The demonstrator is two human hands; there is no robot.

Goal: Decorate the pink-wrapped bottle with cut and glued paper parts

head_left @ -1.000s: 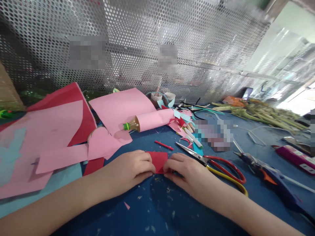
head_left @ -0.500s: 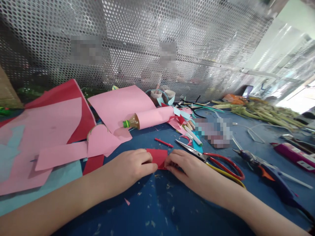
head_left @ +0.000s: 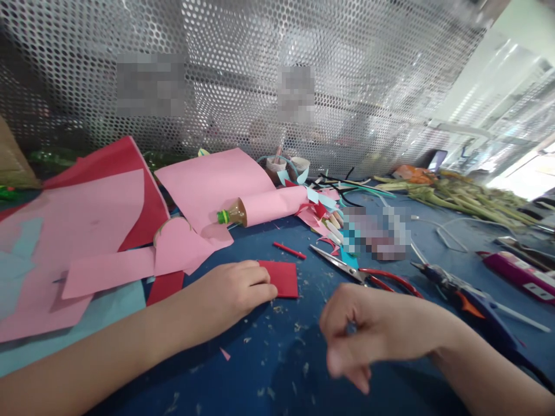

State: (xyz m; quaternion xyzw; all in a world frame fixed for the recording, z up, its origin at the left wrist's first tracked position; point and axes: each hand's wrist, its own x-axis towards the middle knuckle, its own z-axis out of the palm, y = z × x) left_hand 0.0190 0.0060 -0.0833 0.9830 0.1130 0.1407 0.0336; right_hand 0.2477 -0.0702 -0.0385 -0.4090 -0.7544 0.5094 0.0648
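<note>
Left hand (head_left: 236, 292) covering left end of red paper (head_left: 287, 280) lying on table (head_left: 243, 378), likely keeping it from sliding; can't tell if fingers pinching or only pressing. Scissors (head_left: 361, 275) resting behind right hand (head_left: 368, 329), seemingly within reach; right fingers curling loosely, hovering, gripping nothing visible.

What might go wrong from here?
The red paper has only the left hand on it, so it might shift.
The right hand is near the scissors and could knock them.
The glue gun might burn if hot; its heat can't be seen.
</note>
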